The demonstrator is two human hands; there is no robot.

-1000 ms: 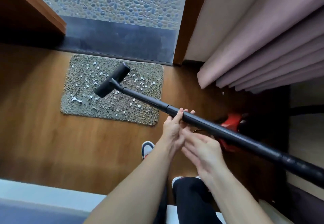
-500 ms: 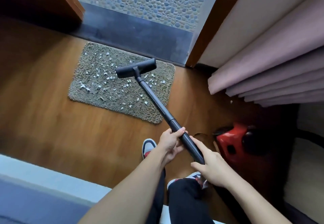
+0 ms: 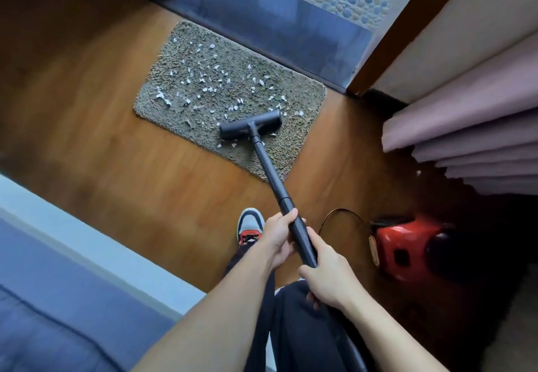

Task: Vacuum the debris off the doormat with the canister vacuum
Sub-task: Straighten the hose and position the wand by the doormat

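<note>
my left hand [image 3: 278, 236] wraps the black wand [image 3: 272, 176] just below its collar joint, fingers curled around the tube. my right hand [image 3: 326, 275] grips the same wand lower down, at 5 o'clock of the left, fingers closed around it. the 2 hands sit just beside each other.

from my hands the wand runs up toward 11 o'clock and ends in the floor head [image 3: 250, 128], which sits on the doormat [image 3: 305, 92] close to its near edge, in the mat's 5 o'clock part. the doormat lies on the wooden floor [image 3: 87, 138] at 12 o'clock from my feet, its far long edge along the dark threshold [image 3: 276, 30]. white debris [image 3: 161, 96] is scattered over most of the mat, mainly from 10 to 1 o'clock of the floor head, with a few bits just beside it at 3 and 6 o'clock.

the red canister vacuum [image 3: 404, 248] stands on the floor at 3 o'clock of my hands, partly in shadow, and a thin dark cord [image 3: 340, 213] loops beside it on its 9 o'clock side. my shoe [image 3: 249, 226] shows at 9 o'clock of my left hand. a pink curtain [image 3: 465, 127] hangs at 2 o'clock.
</note>
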